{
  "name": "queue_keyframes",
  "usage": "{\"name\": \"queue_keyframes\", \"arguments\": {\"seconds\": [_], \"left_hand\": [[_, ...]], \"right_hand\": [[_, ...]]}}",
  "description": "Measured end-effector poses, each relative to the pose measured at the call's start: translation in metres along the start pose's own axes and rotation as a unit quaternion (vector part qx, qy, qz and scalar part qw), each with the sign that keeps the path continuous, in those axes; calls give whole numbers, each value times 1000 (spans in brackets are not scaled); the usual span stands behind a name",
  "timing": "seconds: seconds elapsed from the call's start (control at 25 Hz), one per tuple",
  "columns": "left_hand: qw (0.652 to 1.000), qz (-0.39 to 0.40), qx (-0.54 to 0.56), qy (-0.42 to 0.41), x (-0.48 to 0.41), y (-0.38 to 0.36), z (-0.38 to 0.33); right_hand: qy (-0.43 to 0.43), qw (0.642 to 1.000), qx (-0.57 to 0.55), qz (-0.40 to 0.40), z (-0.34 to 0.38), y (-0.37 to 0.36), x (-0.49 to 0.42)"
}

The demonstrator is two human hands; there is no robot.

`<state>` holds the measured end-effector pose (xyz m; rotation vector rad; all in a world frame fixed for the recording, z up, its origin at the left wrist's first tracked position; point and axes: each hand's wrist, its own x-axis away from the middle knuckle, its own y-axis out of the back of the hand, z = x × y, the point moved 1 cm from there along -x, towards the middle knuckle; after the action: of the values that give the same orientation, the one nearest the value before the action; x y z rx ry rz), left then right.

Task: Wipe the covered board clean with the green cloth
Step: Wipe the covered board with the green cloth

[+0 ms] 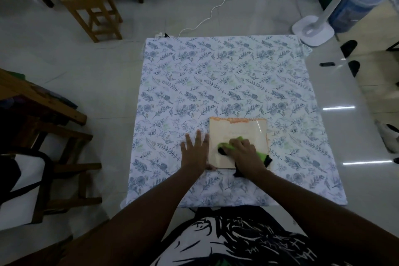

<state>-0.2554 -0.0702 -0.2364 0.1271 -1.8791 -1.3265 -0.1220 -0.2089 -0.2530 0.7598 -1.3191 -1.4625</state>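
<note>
No brand, label or readable writing shows anywhere: faint marks on the covered board (237, 134) are too dim to make out, and the print on the person's shirt (237, 242) is a black-and-white drawing, not words.

The board, a pale glossy rectangle with an orange-stained far edge, lies under and just beyond the right hand (245, 150), on a table covered by a floral cloth (216, 75) patterned with blue leaves. The right hand rests palm-down on the board's near half, fingers curled loosely over the green cloth (228, 146), pressing it to the surface. Bright green folds stick out past the fingertips on the far-left side of that hand, and a green strip with a black edge trails out from under its right side, past the board's near right corner. A dark bit of the cloth also shows below the wrist, at the board's near edge.

The left hand (195, 151) lies flat on the floral cloth just left of the board, fingers spread and open, gripping nothing; its thumb side touches the board's left edge. The two hands sit close together, with only a strip of the board's left side between them.

Well beyond the left hand stands a wooden stool (90, 4) on the tiled floor, and far beyond the right hand a white fan base (313, 30).
</note>
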Motion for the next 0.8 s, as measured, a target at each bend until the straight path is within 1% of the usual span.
{"name": "queue_keyframes", "arguments": {"seconds": [0.04,0.12,0.2,0.24,0.4,0.44,0.52,0.6,0.68,0.72,0.8], "left_hand": [[1000,5,-4,-3,0,1,-1],[1000,4,-6,0,0,0,-2],[1000,-1,-4,10,2,-1,-3],[1000,-2,-5,11,2,-2,-3],[1000,10,-4,7,-1,-1,-4],[1000,12,-5,8,-1,0,-4],[1000,12,-12,11,-2,0,-7],[999,5,-36,13,-3,2,-10],[998,2,-67,16,-3,5,-15],[997,3,-75,19,-3,6,-18],[996,7,-85,24,-3,7,-21]], "right_hand": [[-35,999,-3,-2,-5,6,-16],[-132,991,-12,-12,-4,17,-54],[-184,982,-33,-9,6,19,-71],[-183,983,-34,-10,11,17,-66],[-76,996,-14,-39,10,-6,5],[-68,997,-12,-40,3,-8,13],[-97,994,-7,-45,-11,-5,6],[-167,984,0,-60,-20,6,-21],[-214,976,-7,-47,-28,13,-40],[-218,975,-9,-39,-30,14,-40],[-192,980,-7,-43,-31,12,-22]]}}
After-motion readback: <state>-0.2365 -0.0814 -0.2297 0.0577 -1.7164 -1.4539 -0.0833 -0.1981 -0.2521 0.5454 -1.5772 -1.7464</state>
